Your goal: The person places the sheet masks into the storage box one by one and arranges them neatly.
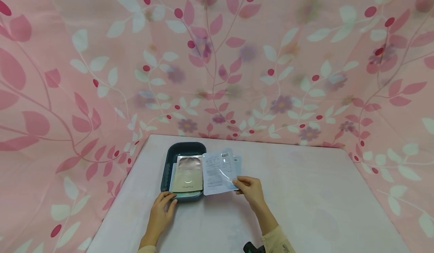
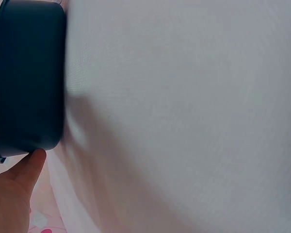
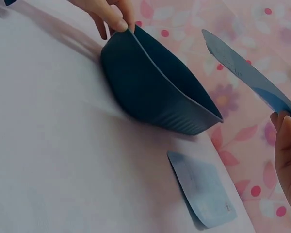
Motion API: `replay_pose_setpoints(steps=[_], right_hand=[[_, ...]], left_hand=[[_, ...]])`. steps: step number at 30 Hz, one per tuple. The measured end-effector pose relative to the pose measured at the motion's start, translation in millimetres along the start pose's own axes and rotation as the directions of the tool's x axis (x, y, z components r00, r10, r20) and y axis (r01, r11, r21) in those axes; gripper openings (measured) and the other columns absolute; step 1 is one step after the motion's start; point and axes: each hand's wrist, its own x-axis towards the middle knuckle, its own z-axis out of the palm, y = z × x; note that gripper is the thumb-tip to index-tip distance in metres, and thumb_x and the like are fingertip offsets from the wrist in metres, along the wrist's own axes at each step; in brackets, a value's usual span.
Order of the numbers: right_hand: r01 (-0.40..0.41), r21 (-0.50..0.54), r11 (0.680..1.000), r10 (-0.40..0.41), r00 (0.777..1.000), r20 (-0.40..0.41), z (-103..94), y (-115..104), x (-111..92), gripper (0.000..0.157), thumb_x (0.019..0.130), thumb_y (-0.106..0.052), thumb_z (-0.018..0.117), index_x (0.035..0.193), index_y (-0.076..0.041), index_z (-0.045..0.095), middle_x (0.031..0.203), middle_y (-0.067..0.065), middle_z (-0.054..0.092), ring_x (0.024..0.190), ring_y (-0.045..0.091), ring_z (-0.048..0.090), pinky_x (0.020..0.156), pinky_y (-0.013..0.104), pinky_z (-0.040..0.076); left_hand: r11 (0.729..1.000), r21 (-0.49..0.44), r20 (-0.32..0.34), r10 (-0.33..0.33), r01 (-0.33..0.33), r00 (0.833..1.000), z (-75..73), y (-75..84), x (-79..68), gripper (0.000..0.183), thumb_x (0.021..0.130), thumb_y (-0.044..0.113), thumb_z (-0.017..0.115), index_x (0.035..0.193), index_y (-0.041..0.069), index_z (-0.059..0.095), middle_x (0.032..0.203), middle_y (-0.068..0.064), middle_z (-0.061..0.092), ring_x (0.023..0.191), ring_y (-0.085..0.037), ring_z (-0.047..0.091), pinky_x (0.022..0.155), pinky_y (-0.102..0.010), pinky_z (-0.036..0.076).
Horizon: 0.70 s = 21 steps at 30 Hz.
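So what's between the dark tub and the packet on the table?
Just bare white table between the tub and that packet; the right wrist view shows it.

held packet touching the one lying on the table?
Apart. The right wrist view shows the held packet raised, with floral backdrop visible between it and the lying packet.

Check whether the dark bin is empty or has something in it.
Not empty: the head view shows a silver-and-green packet lying inside the dark bin.
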Motion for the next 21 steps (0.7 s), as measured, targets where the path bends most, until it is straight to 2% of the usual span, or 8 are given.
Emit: replay_pose_setpoints(steps=[9,12,16,18,21], right_hand=[[0.024,-0.003,1.000,-0.023,0.998,0.061,13.5,4,8,0.028,0.083,0.005,0.065,0.104,0.022,0.059,0.090,0.030,0.066,0.061,0.012,0.064,0.056,0.023,0.054],[0.026,-0.010,1.000,-0.025,0.996,0.081,18.7,6,10,0.028,0.083,0.004,0.066,0.104,0.022,0.059,0.091,0.029,0.066,0.062,0.012,0.064,0.056,0.023,0.054],[0.030,-0.035,0.999,-0.026,0.993,0.117,28.6,-11,4,0.027,0.084,0.007,0.063,0.104,0.024,0.057,0.091,0.033,0.064,0.062,0.015,0.064,0.056,0.023,0.054],[0.032,-0.033,0.999,-0.027,0.991,0.131,33.9,-12,5,0.026,0.084,0.008,0.062,0.103,0.025,0.057,0.091,0.035,0.064,0.060,0.015,0.064,0.055,0.024,0.055],[0.033,-0.026,0.999,-0.029,0.989,0.143,41.4,0,12,0.024,0.083,0.007,0.064,0.100,0.024,0.059,0.087,0.033,0.065,0.058,0.013,0.062,0.053,0.023,0.054]], left_hand=[[1.000,-0.006,-0.002,0.006,-0.006,1.000,1.0,-0.2,0.2,0.019,0.076,-0.001,0.075,0.094,0.000,0.071,0.097,-0.007,0.061,0.095,-0.023,0.059,0.084,-0.028,0.042],[1.000,-0.004,0.003,0.006,-0.006,1.000,1.3,0.0,0.1,0.019,0.076,-0.001,0.075,0.094,0.000,0.071,0.097,-0.008,0.061,0.095,-0.024,0.058,0.084,-0.032,0.043],[1.000,-0.002,0.000,0.009,-0.009,1.000,0.9,-0.3,-0.2,0.019,0.075,-0.002,0.075,0.094,0.000,0.071,0.097,-0.008,0.061,0.095,-0.024,0.059,0.083,-0.036,0.043],[1.000,-0.004,0.001,0.008,-0.008,1.000,0.7,-0.5,-0.2,0.019,0.075,-0.002,0.075,0.094,0.000,0.071,0.097,-0.008,0.061,0.095,-0.024,0.058,0.083,-0.036,0.044],[1.000,-0.002,0.001,0.007,-0.007,1.000,0.5,-0.6,-0.2,0.019,0.076,-0.002,0.075,0.094,0.000,0.071,0.097,-0.008,0.061,0.095,-0.023,0.058,0.083,-0.037,0.044]])
